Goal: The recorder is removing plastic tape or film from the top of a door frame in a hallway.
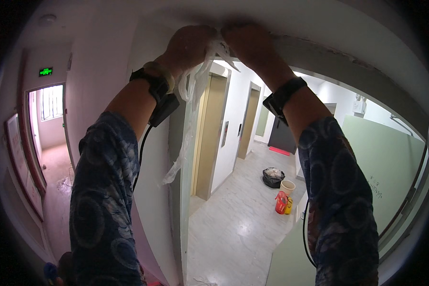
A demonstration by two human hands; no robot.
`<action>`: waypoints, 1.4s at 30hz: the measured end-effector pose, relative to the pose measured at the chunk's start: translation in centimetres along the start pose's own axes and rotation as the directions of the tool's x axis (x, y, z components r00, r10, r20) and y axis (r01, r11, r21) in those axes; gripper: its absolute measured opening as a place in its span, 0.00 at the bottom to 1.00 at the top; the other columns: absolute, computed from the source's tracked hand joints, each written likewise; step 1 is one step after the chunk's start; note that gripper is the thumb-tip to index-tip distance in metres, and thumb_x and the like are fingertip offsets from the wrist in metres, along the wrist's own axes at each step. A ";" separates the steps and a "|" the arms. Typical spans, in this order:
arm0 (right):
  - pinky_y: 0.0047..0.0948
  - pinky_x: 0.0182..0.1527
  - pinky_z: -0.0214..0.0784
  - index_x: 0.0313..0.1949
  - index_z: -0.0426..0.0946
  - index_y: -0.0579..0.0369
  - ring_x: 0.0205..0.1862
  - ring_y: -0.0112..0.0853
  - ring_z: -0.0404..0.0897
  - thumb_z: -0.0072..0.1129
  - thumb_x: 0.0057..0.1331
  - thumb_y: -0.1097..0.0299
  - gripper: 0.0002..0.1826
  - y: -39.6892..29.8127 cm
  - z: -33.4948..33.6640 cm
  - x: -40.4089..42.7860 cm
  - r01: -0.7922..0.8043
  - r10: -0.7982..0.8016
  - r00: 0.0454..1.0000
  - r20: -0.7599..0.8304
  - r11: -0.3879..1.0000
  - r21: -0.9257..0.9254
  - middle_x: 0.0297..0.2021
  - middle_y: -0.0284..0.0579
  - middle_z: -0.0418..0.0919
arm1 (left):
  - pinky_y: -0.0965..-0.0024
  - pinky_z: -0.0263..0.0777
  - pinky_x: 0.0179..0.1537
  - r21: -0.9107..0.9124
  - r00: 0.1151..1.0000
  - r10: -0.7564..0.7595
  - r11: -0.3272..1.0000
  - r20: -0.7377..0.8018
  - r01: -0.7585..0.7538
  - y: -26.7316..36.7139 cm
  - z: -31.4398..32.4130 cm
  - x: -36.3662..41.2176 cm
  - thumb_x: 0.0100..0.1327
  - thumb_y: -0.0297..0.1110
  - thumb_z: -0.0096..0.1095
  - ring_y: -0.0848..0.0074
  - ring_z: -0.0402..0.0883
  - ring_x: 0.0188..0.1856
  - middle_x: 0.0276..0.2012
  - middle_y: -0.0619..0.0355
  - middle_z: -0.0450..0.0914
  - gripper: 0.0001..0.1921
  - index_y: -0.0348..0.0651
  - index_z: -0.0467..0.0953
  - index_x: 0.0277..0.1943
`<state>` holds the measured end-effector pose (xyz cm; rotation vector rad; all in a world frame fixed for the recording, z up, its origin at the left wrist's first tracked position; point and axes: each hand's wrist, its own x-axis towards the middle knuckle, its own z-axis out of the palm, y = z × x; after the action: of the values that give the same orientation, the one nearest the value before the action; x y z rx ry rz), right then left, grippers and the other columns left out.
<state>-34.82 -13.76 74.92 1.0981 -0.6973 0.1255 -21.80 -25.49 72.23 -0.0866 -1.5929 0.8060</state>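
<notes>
Both arms are raised to the head of a door frame (321, 53). My left hand (191, 46) is closed around the upper end of a crumpled strip of clear plastic film (196, 96). The strip dangles past my wrist along the left jamb (184, 171), with a loop beside the wrist and a loose tip lower down. Close beside it, my right hand (250, 44) has its fingers curled in against the frame's upper edge. A short end of film hangs between the hands. The right fingertips are in shadow, so whether they pinch film is unclear.
Two elevator doors (205, 139) line the hallway beyond. On its tiled floor stand a black rubbish bag (273, 177), a cream bucket (287, 186) and a red bag (281, 203). A pale green door leaf (382, 157) stands at right. An exit sign (45, 72) hangs left.
</notes>
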 end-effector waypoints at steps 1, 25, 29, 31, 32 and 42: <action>0.34 0.28 0.72 0.28 0.75 0.51 0.27 0.37 0.78 0.53 0.50 0.70 0.04 -0.1 -0.1 0.1 -0.006 0.006 1.000 -0.004 1.000 0.008 0.24 0.44 0.76 | 0.59 0.69 0.40 0.002 1.000 0.000 1.000 0.001 0.000 0.1 -0.2 0.1 0.50 0.30 0.54 0.54 0.75 0.37 0.34 0.47 0.77 0.08 0.40 0.75 0.34; 0.33 0.31 0.72 0.28 0.76 0.49 0.30 0.35 0.79 0.53 0.50 0.69 0.05 -0.1 -0.1 0.3 -0.033 0.034 0.998 0.053 0.999 -0.025 0.26 0.41 0.78 | 0.56 0.68 0.38 0.003 0.999 0.013 1.000 0.050 -0.013 -0.4 0.2 0.3 0.51 0.31 0.52 0.51 0.75 0.35 0.30 0.44 0.77 0.09 0.38 0.73 0.34; 0.34 0.32 0.72 0.28 0.76 0.48 0.29 0.36 0.79 0.52 0.51 0.69 0.05 -0.6 0.2 0.7 -0.098 0.105 0.991 0.082 0.992 -0.079 0.25 0.41 0.78 | 0.57 0.69 0.37 0.045 0.996 0.059 0.997 -0.074 -0.056 -0.1 0.0 0.8 0.50 0.32 0.55 0.52 0.75 0.34 0.29 0.46 0.77 0.08 0.38 0.74 0.32; 0.36 0.27 0.74 0.23 0.76 0.56 0.25 0.43 0.79 0.57 0.47 0.73 0.02 -0.3 0.3 0.6 -0.044 0.067 0.982 -0.177 0.990 0.133 0.23 0.50 0.77 | 0.58 0.70 0.37 0.048 0.993 0.066 0.997 -0.096 -0.061 0.0 0.3 1.2 0.48 0.31 0.56 0.53 0.76 0.33 0.28 0.46 0.77 0.08 0.38 0.75 0.31; 0.36 0.27 0.74 0.23 0.76 0.56 0.25 0.43 0.79 0.57 0.47 0.73 0.02 -0.4 0.2 0.7 -0.044 0.067 0.982 -0.178 0.990 0.135 0.23 0.50 0.77 | 0.59 0.71 0.36 0.151 0.996 0.078 0.986 -0.046 -0.071 -0.3 0.3 1.2 0.47 0.31 0.57 0.55 0.77 0.33 0.28 0.47 0.77 0.07 0.39 0.75 0.30; 0.36 0.28 0.73 0.22 0.75 0.55 0.26 0.41 0.79 0.57 0.48 0.73 0.01 -0.5 -0.4 0.7 -0.026 0.035 0.995 -0.095 0.996 0.089 0.23 0.47 0.78 | 0.61 0.72 0.31 0.378 0.988 -0.060 0.926 0.140 0.002 0.0 0.5 1.7 0.45 0.28 0.57 0.60 0.78 0.29 0.25 0.48 0.78 0.03 0.39 0.76 0.25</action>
<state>-33.88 -13.83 74.81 1.1580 -0.6267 0.2362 -22.64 -24.87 73.70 0.2825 -1.5459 1.1017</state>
